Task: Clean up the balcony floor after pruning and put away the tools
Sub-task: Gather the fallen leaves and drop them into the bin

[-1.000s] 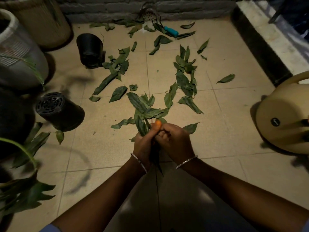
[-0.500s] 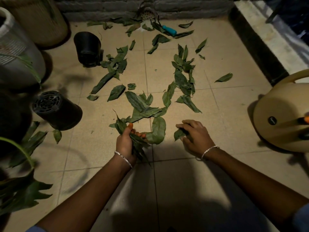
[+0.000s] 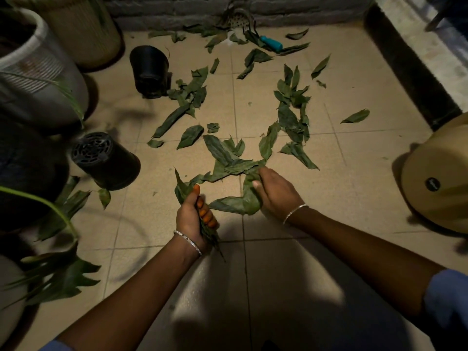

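The left hand (image 3: 193,216) is closed tight around a bunch of cut leaves (image 3: 182,190). Its thumb lies along the top, the leaf blades fan out above the fist and the stems trail down past the wrist. Just beside it, the right hand (image 3: 274,192) curls its fingers over a large leaf (image 3: 240,202) lying folded on the tiled floor (image 3: 329,224). The thumb is set against the leaf's upper edge, and the leaf's near end reaches almost to the left hand's fingers. A thin silver bracelet (image 3: 188,241) circles the left wrist, and another the right.

Beyond the hands, loose leaves (image 3: 288,117) are strewn over the tiles in two rough bands running up to the brick wall (image 3: 164,11). A teal-handled tool (image 3: 272,43) lies among the leaves close to that wall, near a perforated drain cover (image 3: 236,19); its working end is hidden under the leaves.

To the left, two black plastic pots rest on their sides: the nearer pot (image 3: 106,160) shows its slotted base, and the farther pot (image 3: 149,68) touches the left band of leaves. Behind them stand a ribbed white planter (image 3: 35,72) and a tan planter (image 3: 83,24). A beige watering can (image 3: 435,178) sits at the right edge, below a raised ledge (image 3: 417,46). Potted foliage (image 3: 58,274) fills the lower left corner.
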`<state>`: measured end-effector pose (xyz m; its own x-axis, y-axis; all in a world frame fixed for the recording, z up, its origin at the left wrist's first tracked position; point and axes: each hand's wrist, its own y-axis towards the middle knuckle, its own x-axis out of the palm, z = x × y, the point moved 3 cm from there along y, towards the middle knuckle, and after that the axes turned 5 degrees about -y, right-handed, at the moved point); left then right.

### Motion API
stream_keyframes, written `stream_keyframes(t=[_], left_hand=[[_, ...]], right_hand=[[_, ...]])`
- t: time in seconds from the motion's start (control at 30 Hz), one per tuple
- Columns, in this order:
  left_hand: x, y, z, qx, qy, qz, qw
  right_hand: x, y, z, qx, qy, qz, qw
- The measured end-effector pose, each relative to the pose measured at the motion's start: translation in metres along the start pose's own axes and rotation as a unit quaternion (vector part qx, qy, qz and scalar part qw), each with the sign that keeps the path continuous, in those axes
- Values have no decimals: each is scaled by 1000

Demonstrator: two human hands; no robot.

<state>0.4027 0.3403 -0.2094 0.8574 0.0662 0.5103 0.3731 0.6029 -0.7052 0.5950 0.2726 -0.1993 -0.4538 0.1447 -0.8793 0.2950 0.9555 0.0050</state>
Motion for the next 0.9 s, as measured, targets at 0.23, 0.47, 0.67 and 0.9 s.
stream_keyframes(t=[0.23, 0.47, 0.67, 0.9], left_hand=[[4, -10, 0, 1, 7, -1, 1000], [10, -15, 3, 4, 22, 9, 1000], [19, -15, -3, -6, 20, -3, 1000], [35, -5, -18, -17, 25, -17, 999]], right_hand=[[33, -5, -15, 186, -113, -61, 974], [48, 0, -22, 156, -106, -82, 979], [44, -6, -21, 75, -136, -20, 988], [27, -21, -3, 127, 46, 14, 991]])
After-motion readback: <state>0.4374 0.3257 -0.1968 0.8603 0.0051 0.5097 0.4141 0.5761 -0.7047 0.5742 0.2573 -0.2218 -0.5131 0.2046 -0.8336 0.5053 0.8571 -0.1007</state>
